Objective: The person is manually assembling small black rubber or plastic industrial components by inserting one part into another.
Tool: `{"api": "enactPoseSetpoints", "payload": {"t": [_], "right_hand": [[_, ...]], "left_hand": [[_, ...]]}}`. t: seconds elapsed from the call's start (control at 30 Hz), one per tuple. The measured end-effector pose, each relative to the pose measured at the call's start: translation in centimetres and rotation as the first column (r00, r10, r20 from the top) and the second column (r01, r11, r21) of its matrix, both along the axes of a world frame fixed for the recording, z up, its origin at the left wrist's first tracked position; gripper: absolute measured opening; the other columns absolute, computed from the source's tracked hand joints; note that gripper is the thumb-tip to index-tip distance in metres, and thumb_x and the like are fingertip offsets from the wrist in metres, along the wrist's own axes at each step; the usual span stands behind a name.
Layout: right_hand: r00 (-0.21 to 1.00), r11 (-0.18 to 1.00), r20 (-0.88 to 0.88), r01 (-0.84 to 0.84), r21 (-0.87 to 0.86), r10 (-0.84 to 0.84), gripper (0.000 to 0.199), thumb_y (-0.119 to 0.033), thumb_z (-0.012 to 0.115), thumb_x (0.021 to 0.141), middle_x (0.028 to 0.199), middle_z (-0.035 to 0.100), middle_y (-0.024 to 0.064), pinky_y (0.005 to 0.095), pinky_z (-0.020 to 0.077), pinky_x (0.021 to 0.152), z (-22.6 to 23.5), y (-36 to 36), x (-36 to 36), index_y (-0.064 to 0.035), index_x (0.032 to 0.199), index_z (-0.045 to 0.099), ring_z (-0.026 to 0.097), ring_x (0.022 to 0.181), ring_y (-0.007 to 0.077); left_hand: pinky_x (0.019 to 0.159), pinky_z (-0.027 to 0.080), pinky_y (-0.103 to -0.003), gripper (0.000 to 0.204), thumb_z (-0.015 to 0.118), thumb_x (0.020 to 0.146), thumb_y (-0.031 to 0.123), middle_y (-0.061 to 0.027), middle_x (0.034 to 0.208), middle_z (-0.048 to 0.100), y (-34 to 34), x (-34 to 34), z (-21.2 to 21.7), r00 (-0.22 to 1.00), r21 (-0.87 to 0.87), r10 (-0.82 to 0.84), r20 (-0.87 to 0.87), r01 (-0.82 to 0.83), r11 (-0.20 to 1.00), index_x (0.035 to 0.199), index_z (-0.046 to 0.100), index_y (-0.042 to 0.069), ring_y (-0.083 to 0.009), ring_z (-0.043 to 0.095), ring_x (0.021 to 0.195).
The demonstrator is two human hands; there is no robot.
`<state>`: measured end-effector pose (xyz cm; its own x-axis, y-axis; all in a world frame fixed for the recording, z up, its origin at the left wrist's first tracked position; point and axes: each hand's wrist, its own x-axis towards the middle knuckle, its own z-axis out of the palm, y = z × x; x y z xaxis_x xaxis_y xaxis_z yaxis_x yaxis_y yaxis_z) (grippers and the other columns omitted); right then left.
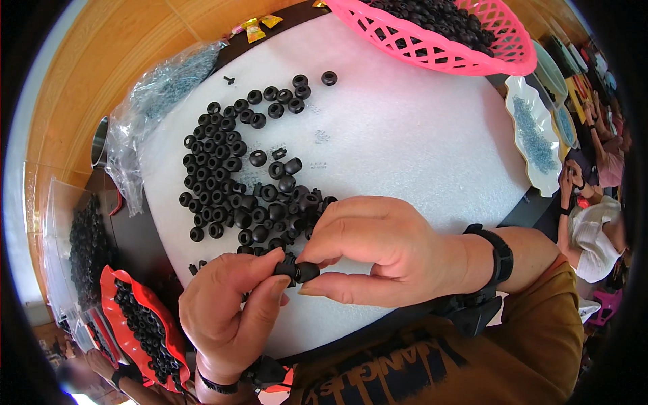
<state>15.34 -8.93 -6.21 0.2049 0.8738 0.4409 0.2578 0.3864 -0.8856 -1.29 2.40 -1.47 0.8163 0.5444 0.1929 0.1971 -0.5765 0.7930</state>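
Note:
My left hand (226, 307) pinches one end of a small black plastic cord lock (298, 270) between thumb and fingertips. The thumb and index finger of my right hand (381, 253) close on its other end. A narrow gap shows between the piece's two parts, with something thin and shiny in it. Just beyond my fingers lies a spread of round black cord lock bodies (216, 162) with holes in them, partly hidden by my hands. A few small black plungers (278, 154) lie among them on the white foam sheet (418, 142).
A pink lattice basket (432, 57) of black parts stands at the far edge. At right is a white scalloped dish (516, 88) of tiny bluish pieces; a clear bag (145, 101) lies at far left. A red tray (111, 297) sits near left. Other people work at both sides.

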Motion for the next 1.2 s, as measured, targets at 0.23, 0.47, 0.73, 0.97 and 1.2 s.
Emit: {"api": "enactPoseSetpoints", "payload": {"t": [0.23, 0.47, 0.73, 0.97, 1.2], "right_hand": [[0.991, 1.0, 0.133, 0.02, 0.02, -0.023, 0.022, -0.007, 0.077, 0.075, 0.083, 0.062, 0.0089, 0.0316, 0.048, 0.06, 0.2, -0.2, 0.0, -0.0017, 0.092, 0.064, 0.06, 0.072, 0.0253], [0.98, 0.997, 0.188, 0.05, 0.06, -0.06, 0.023, -0.009, 0.077, 0.074, 0.083, 0.062, 0.0093, 0.0327, 0.0485, 0.061, 0.1, -0.2, -0.1, -0.0016, 0.091, 0.063, 0.06, 0.072, 0.0262], [0.943, 0.974, 0.277, 0.138, 0.179, -0.184, 0.025, -0.01, 0.073, 0.07, 0.075, 0.049, 0.0095, 0.0373, 0.0448, 0.061, -0.2, 0.0, -0.9, -0.0026, 0.084, 0.053, 0.053, 0.069, 0.0292], [0.96, 0.987, 0.249, 0.095, 0.131, -0.125, 0.026, -0.009, 0.078, 0.071, 0.081, 0.061, 0.0096, 0.0341, 0.0478, 0.059, -0.1, -0.1, -0.8, -0.0001, 0.089, 0.062, 0.059, 0.07, 0.0262], [0.966, 0.994, -0.256, -0.054, -0.09, 0.029, 0.014, -0.01, 0.069, 0.083, 0.069, 0.052, 0.0079, 0.0317, 0.0412, 0.057, 0.2, -0.4, -0.9, -0.0002, 0.081, 0.059, 0.052, 0.063, 0.0213]], "left_hand": [[0.052, 0.047, -0.028, 0.025, 0.073, 0.072, -0.002, -0.0115, 0.071, 0.063, 0.0, 0.0, -0.1, 0.997, 0.235, -0.082, -0.001, 0.08, 0.969, 0.096, 0.066, -0.003, -0.0221, 0.06, 0.056], [0.051, 0.048, -0.029, 0.027, 0.071, 0.071, -0.005, -0.0128, 0.072, 0.064, -0.2, 0.1, 0.2, 0.995, 0.308, -0.097, -0.023, 0.099, 0.946, 0.097, 0.066, -0.003, -0.0229, 0.061, 0.056], [0.05, 0.048, -0.028, 0.027, 0.07, 0.071, -0.006, -0.0121, 0.071, 0.064, -0.3, -0.2, 0.0, 0.994, 0.228, -0.096, -0.058, 0.107, 0.968, 0.098, 0.066, -0.003, -0.0229, 0.061, 0.056], [0.051, 0.05, -0.028, 0.03, 0.068, 0.068, -0.007, -0.0117, 0.07, 0.063, -0.6, -0.1, -0.1, 0.995, 0.297, -0.089, -0.044, 0.098, 0.95, 0.098, 0.065, -0.003, -0.0231, 0.061, 0.055], [0.05, 0.049, -0.026, 0.046, 0.069, 0.062, -0.003, -0.007, 0.075, 0.062, -1.1, 0.4, -0.4, 0.992, 0.451, -0.121, -0.022, 0.117, 0.885, 0.108, 0.062, -0.003, -0.0169, 0.06, 0.057]]}}
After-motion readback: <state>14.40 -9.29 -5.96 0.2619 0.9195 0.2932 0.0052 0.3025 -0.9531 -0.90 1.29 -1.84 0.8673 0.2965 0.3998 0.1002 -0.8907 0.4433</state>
